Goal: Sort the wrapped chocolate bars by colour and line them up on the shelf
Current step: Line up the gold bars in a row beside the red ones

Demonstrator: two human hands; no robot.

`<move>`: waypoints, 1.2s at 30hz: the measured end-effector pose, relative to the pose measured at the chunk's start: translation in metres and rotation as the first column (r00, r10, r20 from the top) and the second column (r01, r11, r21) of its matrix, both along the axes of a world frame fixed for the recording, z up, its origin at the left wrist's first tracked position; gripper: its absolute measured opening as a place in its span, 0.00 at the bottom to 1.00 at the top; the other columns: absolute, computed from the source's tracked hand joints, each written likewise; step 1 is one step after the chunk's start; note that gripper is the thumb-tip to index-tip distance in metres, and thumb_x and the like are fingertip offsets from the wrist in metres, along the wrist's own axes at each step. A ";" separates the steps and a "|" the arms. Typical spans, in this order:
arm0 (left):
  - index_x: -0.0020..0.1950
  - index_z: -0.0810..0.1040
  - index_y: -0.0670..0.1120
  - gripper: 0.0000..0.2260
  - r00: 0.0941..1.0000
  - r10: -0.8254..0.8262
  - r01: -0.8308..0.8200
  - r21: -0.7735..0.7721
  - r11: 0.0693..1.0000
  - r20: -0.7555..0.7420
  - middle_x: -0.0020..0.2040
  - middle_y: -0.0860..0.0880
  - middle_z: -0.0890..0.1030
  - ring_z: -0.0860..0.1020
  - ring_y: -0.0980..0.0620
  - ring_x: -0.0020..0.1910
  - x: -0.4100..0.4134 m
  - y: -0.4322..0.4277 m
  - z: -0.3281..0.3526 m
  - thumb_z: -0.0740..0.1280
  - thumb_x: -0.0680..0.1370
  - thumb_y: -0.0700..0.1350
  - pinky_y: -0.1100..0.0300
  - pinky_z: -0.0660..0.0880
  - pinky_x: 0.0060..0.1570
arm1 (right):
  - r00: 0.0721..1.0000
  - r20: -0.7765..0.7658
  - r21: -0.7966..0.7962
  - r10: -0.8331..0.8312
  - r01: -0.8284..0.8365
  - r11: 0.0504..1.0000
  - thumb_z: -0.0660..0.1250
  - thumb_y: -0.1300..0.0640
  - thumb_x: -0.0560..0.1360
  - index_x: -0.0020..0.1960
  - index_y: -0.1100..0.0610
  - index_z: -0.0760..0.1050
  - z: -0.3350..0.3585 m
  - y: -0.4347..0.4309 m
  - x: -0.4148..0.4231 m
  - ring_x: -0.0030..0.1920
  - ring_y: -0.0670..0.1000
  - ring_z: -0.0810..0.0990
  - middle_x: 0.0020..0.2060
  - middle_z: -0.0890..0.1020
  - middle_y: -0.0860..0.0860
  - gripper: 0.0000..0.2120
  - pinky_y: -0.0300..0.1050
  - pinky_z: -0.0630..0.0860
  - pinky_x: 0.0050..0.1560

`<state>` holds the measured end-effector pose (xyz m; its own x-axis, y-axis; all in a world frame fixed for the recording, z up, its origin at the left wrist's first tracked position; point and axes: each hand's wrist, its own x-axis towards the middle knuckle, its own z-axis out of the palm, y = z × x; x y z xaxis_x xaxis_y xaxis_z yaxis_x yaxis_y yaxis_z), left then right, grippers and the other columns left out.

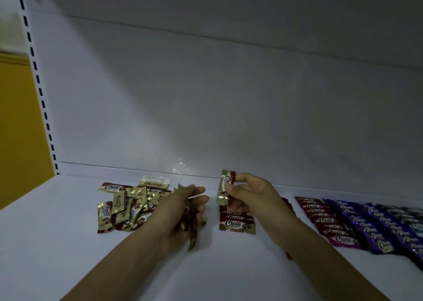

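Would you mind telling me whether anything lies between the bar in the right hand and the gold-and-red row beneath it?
Nothing visible does. The right hand pinches the gold-and-red bar upright over the row, partly hiding its far end. The left hand, gripping more bars, is off to the left.

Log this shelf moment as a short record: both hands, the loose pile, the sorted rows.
left hand: holds a bunch of bars, blurred
right hand: pinches one gold-brown bar upright
loose pile: gold-brown bars heaped at left, unsorted
gold-brown row: short, bars overlapping, below the right hand
other rows, going right: pink row, purple row, bluish row at the frame edge
surface: white shelf
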<state>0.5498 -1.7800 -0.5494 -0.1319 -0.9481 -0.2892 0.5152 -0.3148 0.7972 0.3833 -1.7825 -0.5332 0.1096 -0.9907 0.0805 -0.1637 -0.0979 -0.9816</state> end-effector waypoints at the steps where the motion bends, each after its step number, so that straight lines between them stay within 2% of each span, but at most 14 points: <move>1: 0.48 0.79 0.40 0.10 0.999 0.010 -0.009 -0.010 1.000 0.037 0.30 0.47 0.80 0.73 0.54 0.24 0.001 -0.001 -0.001 0.62 0.81 0.44 0.67 0.70 0.21 | 0.997 -0.073 -0.026 -0.008 0.007 1.000 0.66 0.59 0.76 0.52 0.54 0.79 0.002 -0.002 -0.004 0.35 0.49 0.82 0.37 0.84 0.53 0.06 0.41 0.78 0.39; 4: 0.47 0.79 0.43 0.09 0.992 0.024 -0.019 -0.043 0.999 0.121 0.30 0.50 0.77 0.70 0.55 0.22 0.004 -0.002 -0.002 0.62 0.81 0.45 0.68 0.65 0.20 | 0.939 -0.345 -0.109 0.004 -0.044 0.993 0.65 0.60 0.77 0.49 0.55 0.81 0.011 -0.005 -0.024 0.39 0.52 0.82 0.39 0.84 0.54 0.07 0.42 0.78 0.44; 9: 0.48 0.80 0.46 0.09 0.952 0.023 0.020 -0.137 0.990 0.304 0.28 0.53 0.77 0.69 0.57 0.21 0.000 -0.001 -0.005 0.62 0.81 0.48 0.67 0.62 0.19 | 0.771 -0.616 -0.002 0.161 -0.206 0.979 0.69 0.60 0.74 0.44 0.55 0.82 0.016 -0.003 -0.043 0.37 0.41 0.81 0.36 0.84 0.47 0.03 0.33 0.75 0.41; 12: 0.45 0.81 0.48 0.08 0.812 0.133 0.104 -0.365 0.925 0.568 0.30 0.52 0.76 0.70 0.59 0.22 0.000 0.000 -0.009 0.66 0.78 0.51 0.66 0.66 0.22 | 0.678 -0.709 0.020 0.194 -0.256 0.966 0.68 0.57 0.75 0.40 0.50 0.80 0.014 0.001 -0.035 0.38 0.42 0.80 0.36 0.82 0.45 0.06 0.39 0.76 0.44; 14: 0.43 0.81 0.51 0.13 0.686 0.195 0.285 -0.506 0.814 0.701 0.32 0.52 0.79 0.74 0.60 0.28 -0.001 0.004 -0.010 0.72 0.71 0.60 0.66 0.73 0.29 | 0.672 -0.708 0.015 0.218 -0.295 0.955 0.67 0.58 0.75 0.40 0.50 0.79 0.013 0.004 -0.026 0.39 0.46 0.81 0.36 0.82 0.46 0.07 0.45 0.78 0.44; 16: 0.41 0.81 0.52 0.16 0.623 0.204 0.401 -0.532 0.746 0.755 0.34 0.51 0.82 0.76 0.60 0.31 -0.005 0.008 -0.012 0.75 0.65 0.63 0.65 0.73 0.34 | 0.675 -0.694 0.003 0.251 -0.345 0.939 0.66 0.59 0.74 0.38 0.48 0.78 0.015 0.007 -0.019 0.35 0.42 0.79 0.32 0.81 0.42 0.09 0.42 0.75 0.39; 18: 0.39 0.81 0.51 0.10 0.602 0.272 0.380 -0.568 0.730 0.751 0.34 0.51 0.81 0.76 0.57 0.32 -0.007 0.006 -0.012 0.76 0.68 0.56 0.59 0.76 0.38 | 0.709 -0.654 -0.005 0.262 -0.351 0.936 0.66 0.61 0.75 0.38 0.47 0.77 0.016 0.008 -0.017 0.32 0.40 0.77 0.30 0.80 0.43 0.11 0.40 0.73 0.38; 21: 0.39 0.82 0.48 0.03 0.620 0.332 0.303 -0.607 0.735 0.711 0.29 0.53 0.77 0.77 0.47 0.32 -0.002 0.000 -0.013 0.73 0.73 0.43 0.46 0.80 0.41 | 0.808 -0.546 -0.055 0.219 -0.296 0.954 0.67 0.61 0.75 0.43 0.53 0.80 0.014 0.006 -0.017 0.36 0.49 0.79 0.35 0.83 0.53 0.06 0.48 0.75 0.43; 23: 0.39 0.81 0.48 0.05 0.636 0.354 0.270 -0.628 0.730 0.685 0.29 0.55 0.78 0.77 0.53 0.29 0.000 0.000 -0.013 0.72 0.73 0.39 0.56 0.80 0.37 | 0.832 -0.507 -0.069 0.227 -0.301 0.951 0.70 0.59 0.74 0.45 0.54 0.80 0.012 0.005 -0.017 0.39 0.54 0.82 0.38 0.84 0.55 0.01 0.50 0.78 0.45; 25: 0.38 0.81 0.48 0.06 0.661 0.398 0.199 -0.661 0.724 0.636 0.31 0.55 0.79 0.74 0.61 0.28 -0.001 0.000 -0.012 0.72 0.74 0.39 0.69 0.72 0.29 | 0.846 -0.469 -0.051 0.254 -0.313 0.948 0.73 0.59 0.71 0.44 0.53 0.80 0.012 0.004 -0.018 0.39 0.52 0.83 0.37 0.85 0.52 0.03 0.49 0.79 0.46; 27: 0.39 0.80 0.48 0.05 0.667 0.431 0.160 -0.681 0.715 0.608 0.30 0.57 0.78 0.72 0.61 0.27 -0.001 0.001 -0.012 0.72 0.74 0.40 0.71 0.68 0.27 | 0.862 -0.440 -0.051 0.252 -0.303 0.951 0.73 0.61 0.71 0.46 0.53 0.82 0.015 0.003 -0.023 0.43 0.51 0.84 0.40 0.86 0.52 0.05 0.45 0.79 0.49; 31: 0.37 0.76 0.55 0.09 0.447 0.472 0.392 -0.640 0.660 0.760 0.29 0.59 0.77 0.73 0.59 0.29 -0.001 0.004 -0.015 0.73 0.73 0.44 0.67 0.70 0.31 | 0.781 -0.570 0.013 0.253 -0.299 0.954 0.74 0.59 0.70 0.45 0.53 0.84 0.015 0.001 -0.032 0.40 0.42 0.83 0.38 0.85 0.46 0.05 0.33 0.77 0.43; 33: 0.36 0.73 0.59 0.10 0.328 0.458 0.504 -0.564 0.654 0.826 0.30 0.59 0.77 0.73 0.61 0.31 0.000 0.006 -0.018 0.71 0.73 0.46 0.64 0.67 0.32 | 0.698 -0.670 0.086 0.254 -0.267 0.960 0.75 0.57 0.69 0.42 0.54 0.83 0.011 0.001 -0.035 0.38 0.40 0.82 0.35 0.85 0.44 0.02 0.35 0.76 0.41; 36: 0.39 0.73 0.59 0.07 0.190 0.493 0.559 -0.506 0.656 0.849 0.29 0.59 0.74 0.72 0.62 0.30 0.000 0.007 -0.023 0.69 0.73 0.49 0.65 0.63 0.31 | 0.572 -0.791 0.103 0.217 -0.225 0.969 0.74 0.55 0.70 0.41 0.51 0.83 0.008 -0.001 -0.039 0.41 0.41 0.80 0.38 0.84 0.44 0.01 0.41 0.76 0.46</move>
<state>0.5497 -1.7731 -0.5721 -0.3220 -0.8525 0.4118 -0.7213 0.5027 0.4765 0.3445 -1.7834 -0.5247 0.3489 -0.9266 -0.1401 -0.8460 -0.2472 -0.4724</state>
